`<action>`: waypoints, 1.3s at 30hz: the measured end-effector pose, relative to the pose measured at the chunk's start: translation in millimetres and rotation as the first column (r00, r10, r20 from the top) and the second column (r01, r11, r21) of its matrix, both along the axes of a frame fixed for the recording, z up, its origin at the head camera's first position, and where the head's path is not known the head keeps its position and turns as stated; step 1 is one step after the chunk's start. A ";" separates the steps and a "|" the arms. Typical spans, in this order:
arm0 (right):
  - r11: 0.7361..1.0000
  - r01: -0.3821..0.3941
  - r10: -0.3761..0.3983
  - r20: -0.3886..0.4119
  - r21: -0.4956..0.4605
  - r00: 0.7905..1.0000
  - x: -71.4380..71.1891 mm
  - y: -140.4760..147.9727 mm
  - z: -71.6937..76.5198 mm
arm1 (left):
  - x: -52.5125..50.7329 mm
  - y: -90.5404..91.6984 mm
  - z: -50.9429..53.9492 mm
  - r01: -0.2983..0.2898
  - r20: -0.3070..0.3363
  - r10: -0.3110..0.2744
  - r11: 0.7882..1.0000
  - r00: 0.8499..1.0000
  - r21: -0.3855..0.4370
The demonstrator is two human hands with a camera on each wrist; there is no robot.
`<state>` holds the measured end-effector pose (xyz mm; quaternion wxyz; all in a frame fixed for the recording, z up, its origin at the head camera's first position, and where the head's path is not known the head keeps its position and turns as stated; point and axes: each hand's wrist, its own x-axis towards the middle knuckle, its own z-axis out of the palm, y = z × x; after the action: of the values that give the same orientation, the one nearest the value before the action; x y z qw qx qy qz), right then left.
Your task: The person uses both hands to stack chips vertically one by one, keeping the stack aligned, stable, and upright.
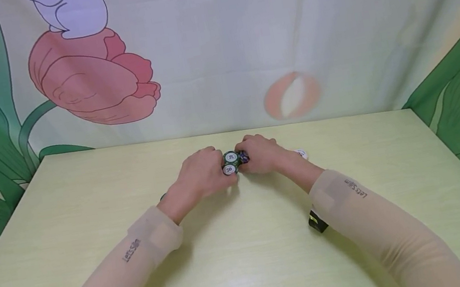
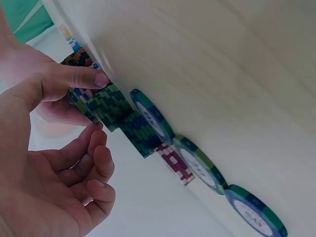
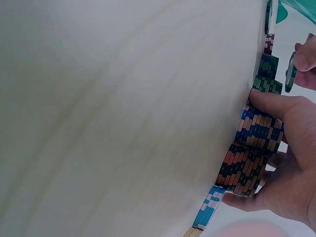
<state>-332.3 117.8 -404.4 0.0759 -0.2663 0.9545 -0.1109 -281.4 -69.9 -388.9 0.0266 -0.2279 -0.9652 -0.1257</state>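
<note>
In the head view, my left hand (image 1: 204, 172) and right hand (image 1: 260, 153) meet over a row of poker chip stacks. A green chip marked 20 (image 1: 230, 169) is at my left fingertips; the right wrist view shows those fingers pinching a green chip (image 3: 291, 73) beside the green stack (image 3: 268, 85). My right hand (image 3: 296, 148) spans a blue-and-tan stack (image 3: 260, 130) and a black-and-orange stack (image 3: 242, 170), thumb in front, other fingers partly hidden behind. In the left wrist view, a second green stack (image 2: 140, 132) adjoins a maroon-and-white stack (image 2: 174, 164).
Green-and-blue chips (image 2: 200, 164) lie along the row in the left wrist view. A light-blue stack (image 3: 208, 207) stands past my right hand. A white chip (image 1: 300, 153) shows behind my right wrist. A black-and-yellow object (image 1: 317, 221) is partly under my right sleeve. A printed curtain (image 1: 215, 54) hangs behind the table.
</note>
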 end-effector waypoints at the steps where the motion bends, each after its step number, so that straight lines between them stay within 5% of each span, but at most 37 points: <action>1: 1.000 0.000 0.000 0.001 0.001 1.000 0.0 -0.2 0.3 | -0.4 0.2 0.1 0.001 -0.005 -0.001 1.000 1.000 0.001; 9: 1.000 -0.002 0.002 -0.003 -0.005 1.000 1.3 0.1 1.8 | -6.6 2.8 1.7 -0.020 -0.019 0.020 1.000 1.000 0.023; 24: 1.000 -0.010 0.010 -0.020 -0.020 1.000 1.5 1.0 1.1 | -21.3 7.1 -1.4 -0.071 -0.005 0.071 0.995 0.997 -0.072; 39: 1.000 0.002 -0.002 0.007 -0.008 1.000 2.7 1.2 1.1 | -19.8 -1.1 -0.8 -0.083 0.016 0.083 0.996 0.996 -0.027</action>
<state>-329.7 119.0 -403.3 0.0779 -0.2653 0.9541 -0.1155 -301.2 -71.0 -389.8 0.0206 -0.1870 -0.9755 -0.1139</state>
